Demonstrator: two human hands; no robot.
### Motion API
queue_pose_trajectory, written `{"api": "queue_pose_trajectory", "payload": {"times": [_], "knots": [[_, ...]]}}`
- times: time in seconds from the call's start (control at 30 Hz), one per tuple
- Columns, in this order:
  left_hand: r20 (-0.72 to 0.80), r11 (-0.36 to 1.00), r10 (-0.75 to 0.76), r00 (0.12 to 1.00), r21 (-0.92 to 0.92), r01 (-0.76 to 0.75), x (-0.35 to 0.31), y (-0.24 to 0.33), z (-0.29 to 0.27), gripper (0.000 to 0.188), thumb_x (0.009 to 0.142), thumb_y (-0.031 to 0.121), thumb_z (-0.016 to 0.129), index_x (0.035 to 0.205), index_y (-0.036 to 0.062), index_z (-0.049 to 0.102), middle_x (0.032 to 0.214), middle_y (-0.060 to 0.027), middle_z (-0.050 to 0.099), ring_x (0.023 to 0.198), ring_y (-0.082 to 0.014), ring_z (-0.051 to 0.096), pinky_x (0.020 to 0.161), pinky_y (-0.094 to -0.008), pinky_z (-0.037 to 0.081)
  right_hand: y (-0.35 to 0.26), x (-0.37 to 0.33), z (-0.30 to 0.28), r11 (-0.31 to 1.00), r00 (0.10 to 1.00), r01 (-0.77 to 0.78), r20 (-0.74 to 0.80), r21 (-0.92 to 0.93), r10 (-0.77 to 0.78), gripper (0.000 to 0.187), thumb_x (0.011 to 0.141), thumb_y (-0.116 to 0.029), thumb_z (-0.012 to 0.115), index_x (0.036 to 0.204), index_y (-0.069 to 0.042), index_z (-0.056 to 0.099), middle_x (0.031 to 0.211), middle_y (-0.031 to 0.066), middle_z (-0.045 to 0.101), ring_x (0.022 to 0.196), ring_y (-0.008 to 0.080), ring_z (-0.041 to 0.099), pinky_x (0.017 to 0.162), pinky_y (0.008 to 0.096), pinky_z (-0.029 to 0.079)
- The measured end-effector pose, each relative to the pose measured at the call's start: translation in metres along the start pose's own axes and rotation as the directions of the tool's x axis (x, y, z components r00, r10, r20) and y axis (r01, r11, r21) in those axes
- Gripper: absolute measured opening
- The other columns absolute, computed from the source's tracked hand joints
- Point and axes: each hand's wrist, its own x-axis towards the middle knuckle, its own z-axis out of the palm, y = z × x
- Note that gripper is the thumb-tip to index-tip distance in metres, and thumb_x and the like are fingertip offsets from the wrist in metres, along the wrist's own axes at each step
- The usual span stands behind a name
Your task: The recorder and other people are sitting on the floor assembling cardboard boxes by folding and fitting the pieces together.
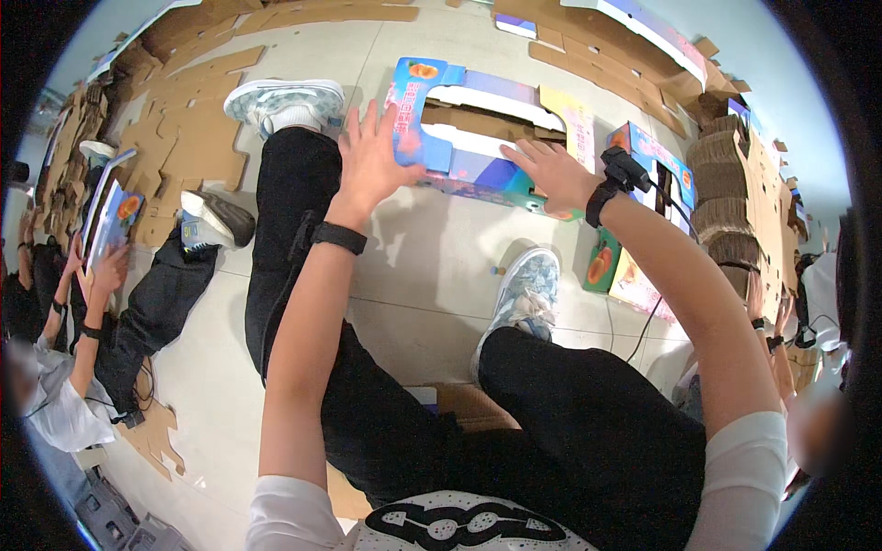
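Note:
A blue, pink and yellow fruit carton (482, 174) with peach pictures stands on the floor in front of my feet. Its top has a wide opening framed by white-edged flaps, showing brown cardboard inside. My left hand (369, 163) is spread at the carton's left end, its thumb near the front corner. My right hand (556, 176) has its fingers stretched over the front top edge, towards the right end. Neither hand grasps anything. Beside my right wrist is a second printed carton (678, 170), partly hidden by my forearm.
Flattened brown cardboard sheets (197, 151) lie on the left floor, with more at the back. Stacked cardboard (726, 193) rises on the right. A co-worker at left holds a blue printed carton (115, 213); another person sits at far right. A black cable (650, 317) trails nearby.

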Motion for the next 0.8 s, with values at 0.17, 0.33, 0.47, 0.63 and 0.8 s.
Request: {"api": "queue_pose_trajectory", "payload": {"times": [0.17, 0.33, 0.47, 0.63, 0.8], "knots": [[0.382, 0.99, 0.1, 0.919, 0.056, -0.132, -0.016, 0.014, 0.008, 0.123, 0.053, 0.04, 0.094, 0.155, 0.0173, 0.03, 0.16, -0.0206, 0.023, 0.149, -0.0455, 0.016, 0.112, -0.0751, 0.019, -0.001, 0.001, 0.007, 0.982, 0.992, -0.011, -0.125, 0.187, 0.035, 0.115, 0.056, -0.018, 0.091, 0.15, 0.001, 0.028, 0.133, 0.022, 0.051, 0.125, 0.0368, 0.051, 0.099, 0.0451, 0.049], [0.359, 0.975, 0.118, 0.926, 0.137, -0.177, -0.02, 0.019, 0.016, 0.123, 0.055, 0.039, 0.094, 0.157, 0.0194, 0.027, 0.162, -0.02, 0.018, 0.15, -0.0437, 0.015, 0.11, -0.0757, 0.021, -0.011, 0.011, 0.002, 0.992, 0.998, -0.061, -0.002, 0.108, 0.061, 0.107, 0.053, -0.016, 0.091, 0.141, 0.01, 0.036, 0.123, 0.0227, 0.055, 0.116, 0.0357, 0.057, 0.093, 0.0423, 0.052], [0.348, 0.951, 0.197, 0.917, 0.161, -0.265, -0.023, 0.024, 0.023, 0.12, 0.058, 0.038, 0.092, 0.157, 0.0197, 0.026, 0.163, -0.0206, 0.017, 0.151, -0.0415, 0.015, 0.11, -0.0752, 0.022, -0.016, 0.007, -0.001, 0.998, 0.998, -0.057, -0.014, 0.004, 0.057, 0.103, 0.052, -0.015, 0.092, 0.137, 0.01, 0.038, 0.119, 0.0212, 0.057, 0.112, 0.0347, 0.059, 0.09, 0.0415, 0.052], [0.31, 0.939, 0.229, 0.923, 0.179, -0.293, -0.027, 0.034, 0.028, 0.113, 0.061, 0.04, 0.09, 0.154, 0.014, 0.032, 0.161, -0.0208, 0.022, 0.149, -0.0418, 0.02, 0.108, -0.075, 0.025, -0.01, 0.009, 0.002, 0.993, 0.997, -0.073, 0.014, -0.095, 0.074, 0.093, 0.046, -0.018, 0.094, 0.122, 0.005, 0.046, 0.109, 0.0173, 0.061, 0.104, 0.0332, 0.064, 0.083, 0.0404, 0.053], [0.282, 0.946, 0.23, 0.931, 0.159, -0.282, -0.027, 0.032, 0.032, 0.107, 0.06, 0.04, 0.09, 0.15, 0.0125, 0.039, 0.161, -0.0209, 0.023, 0.149, -0.0406, 0.022, 0.108, -0.0748, 0.025, -0.016, 0.016, -0.002, 0.99, 0.992, -0.089, 0.082, -0.108, 0.098, 0.089, 0.05, -0.03, 0.094, 0.118, 0.005, 0.047, 0.105, 0.018, 0.06, 0.1, 0.0331, 0.063, 0.081, 0.0402, 0.053]]}}
